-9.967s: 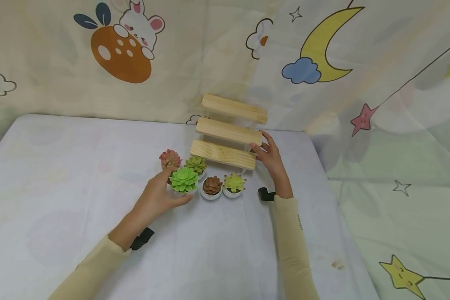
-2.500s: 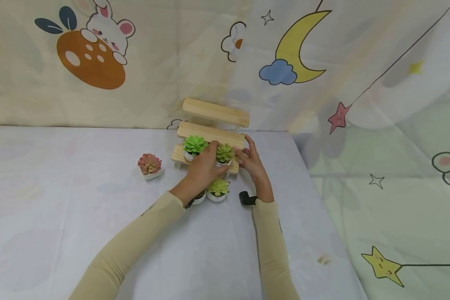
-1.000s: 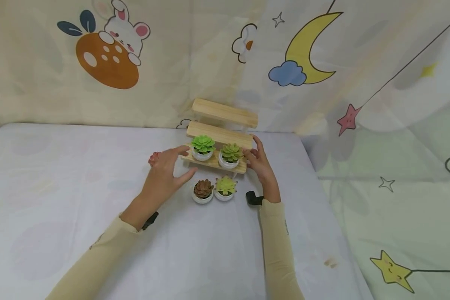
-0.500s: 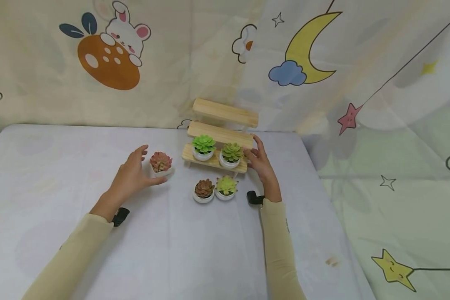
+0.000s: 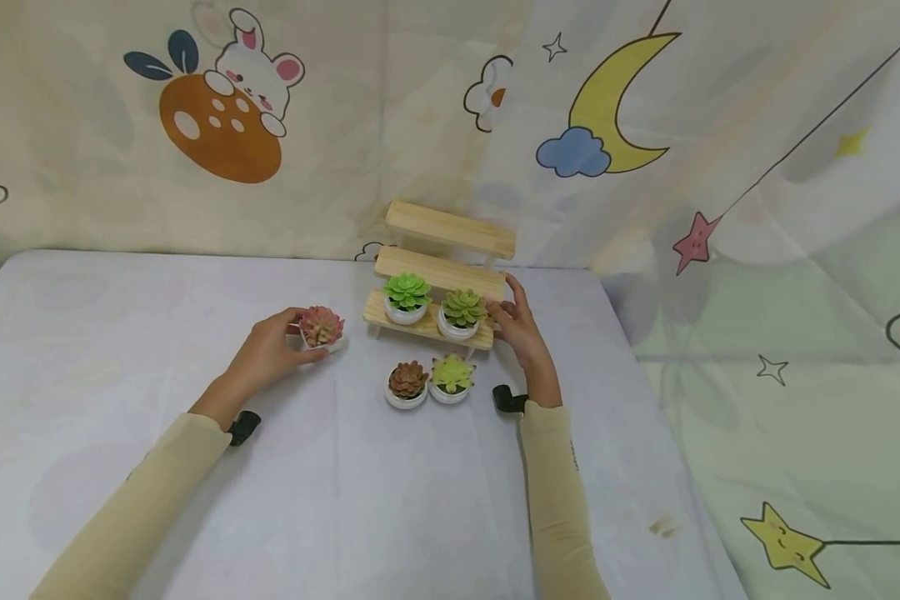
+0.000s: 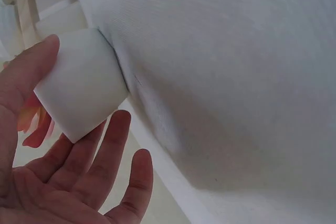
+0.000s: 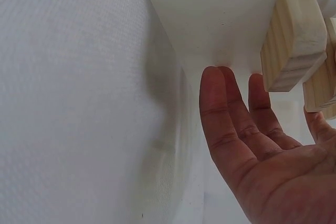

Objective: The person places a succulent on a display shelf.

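My left hand (image 5: pixel 266 347) holds the pink succulent (image 5: pixel 321 326) by its white square pot (image 6: pixel 84 80), thumb on one side and fingers on the other. The pot is close to the tabletop. Fingers of my right hand (image 5: pixel 521 332) rest, nearly straight, against the white end panel (image 7: pixel 218 17) of a three-step wooden shelf (image 5: pixel 438 271). On its lowest plank (image 7: pixel 294 35) stand a bright green succulent (image 5: pixel 407 292) and a duller green succulent (image 5: pixel 463 308), both in round white pots. The upper two planks carry nothing.
In front of the shelf, a brown succulent (image 5: pixel 407 380) and a yellow-green succulent (image 5: pixel 452 374) stand side by side in round white pots on the white-covered table (image 5: pixel 390 508). Behind the shelf hangs a printed cloth (image 5: pixel 420 125). Black wrist cameras (image 5: pixel 243 427) sit at both wrists.
Earlier, both green succulents went from the table onto the lowest plank. My left hand then moved left from the shelf and closed around the pink succulent's pot. The right hand stays at the shelf's end.
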Demonstrator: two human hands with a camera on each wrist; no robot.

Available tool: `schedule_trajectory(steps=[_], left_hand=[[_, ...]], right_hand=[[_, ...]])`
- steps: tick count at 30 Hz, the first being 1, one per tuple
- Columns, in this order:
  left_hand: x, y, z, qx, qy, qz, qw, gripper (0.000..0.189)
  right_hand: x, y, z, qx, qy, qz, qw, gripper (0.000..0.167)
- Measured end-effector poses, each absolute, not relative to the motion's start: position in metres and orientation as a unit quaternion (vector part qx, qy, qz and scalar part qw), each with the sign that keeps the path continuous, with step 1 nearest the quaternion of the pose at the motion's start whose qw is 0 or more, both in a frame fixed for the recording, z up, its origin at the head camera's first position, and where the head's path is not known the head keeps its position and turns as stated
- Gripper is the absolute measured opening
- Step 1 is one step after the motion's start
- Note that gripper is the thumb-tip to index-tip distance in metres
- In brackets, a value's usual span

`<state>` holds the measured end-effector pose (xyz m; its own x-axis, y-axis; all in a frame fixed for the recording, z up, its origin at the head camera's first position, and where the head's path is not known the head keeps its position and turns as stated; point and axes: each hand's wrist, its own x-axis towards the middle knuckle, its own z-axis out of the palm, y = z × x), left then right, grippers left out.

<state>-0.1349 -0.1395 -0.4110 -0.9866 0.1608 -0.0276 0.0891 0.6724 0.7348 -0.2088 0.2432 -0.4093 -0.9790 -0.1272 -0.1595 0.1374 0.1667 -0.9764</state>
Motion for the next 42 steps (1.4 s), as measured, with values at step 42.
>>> schedule_trajectory(steps=[42], left_hand=[[-0.237,-0.074,-0.314,0.192,0.873,0.448,0.018,0.068]], right_hand=[[-0.208,0.243,-0.411,0.005,0.753,-0.651,0.096,0.065]])
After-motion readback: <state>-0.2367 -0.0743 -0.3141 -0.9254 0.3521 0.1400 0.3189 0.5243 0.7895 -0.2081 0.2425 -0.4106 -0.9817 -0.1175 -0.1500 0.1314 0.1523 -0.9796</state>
